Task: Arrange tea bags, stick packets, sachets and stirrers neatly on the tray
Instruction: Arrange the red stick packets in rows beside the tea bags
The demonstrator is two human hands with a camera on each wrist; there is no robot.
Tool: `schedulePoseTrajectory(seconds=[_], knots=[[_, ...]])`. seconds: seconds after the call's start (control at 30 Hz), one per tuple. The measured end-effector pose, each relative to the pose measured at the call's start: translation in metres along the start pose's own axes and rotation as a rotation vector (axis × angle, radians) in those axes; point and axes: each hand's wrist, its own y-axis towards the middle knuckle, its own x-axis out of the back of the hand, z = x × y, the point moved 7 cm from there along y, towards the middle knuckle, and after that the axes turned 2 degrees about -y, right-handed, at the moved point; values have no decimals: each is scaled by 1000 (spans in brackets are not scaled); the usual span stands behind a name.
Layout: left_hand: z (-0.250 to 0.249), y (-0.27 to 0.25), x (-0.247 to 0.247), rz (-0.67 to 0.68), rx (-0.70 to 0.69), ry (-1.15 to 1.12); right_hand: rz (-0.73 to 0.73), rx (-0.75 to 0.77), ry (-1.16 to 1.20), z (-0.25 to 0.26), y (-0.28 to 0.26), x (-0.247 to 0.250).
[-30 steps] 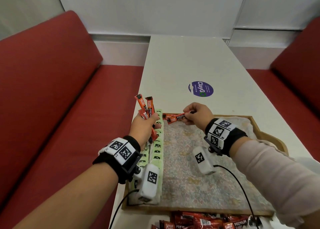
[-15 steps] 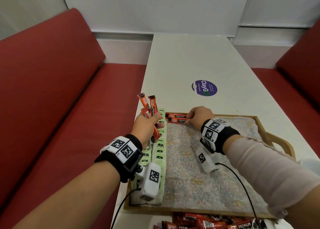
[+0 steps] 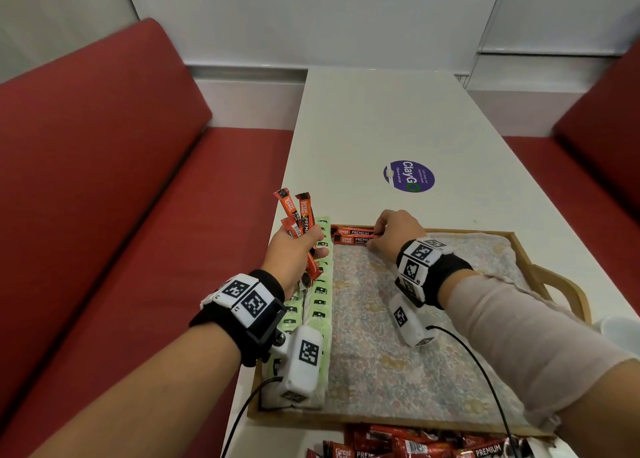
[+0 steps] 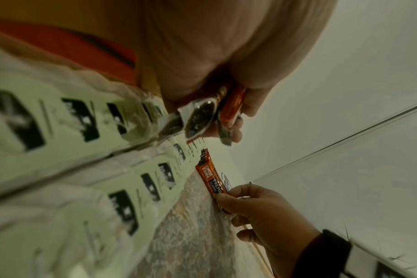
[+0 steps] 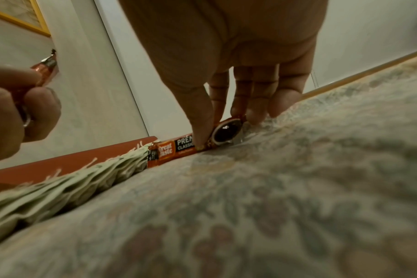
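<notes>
Head view: right grip (image 3: 398, 231) has lowered its pinched stick packet (image 3: 353, 240) onto tray (image 3: 568, 284)

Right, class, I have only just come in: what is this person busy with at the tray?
A person is laying out drink packets on a cloth-lined wooden tray. The right hand pinches two orange stick packets lying side by side at the tray's far edge. The left hand grips a bunch of spare sticks above the rows of green tea bags. More red packets wait before the tray.
</notes>
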Motion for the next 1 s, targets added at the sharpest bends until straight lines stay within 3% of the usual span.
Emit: schedulePoseTrajectory(seconds=[0.77,0.9,1.0], knots=[[0,-1,-1,43,9,-5,-26,-14,-14,9,2,1],[2,-2,-3,84,26,24,-143,229,214,41,-15,25],[1,-2,-7,112,-4,40,2,334,400,68,-30,29]])
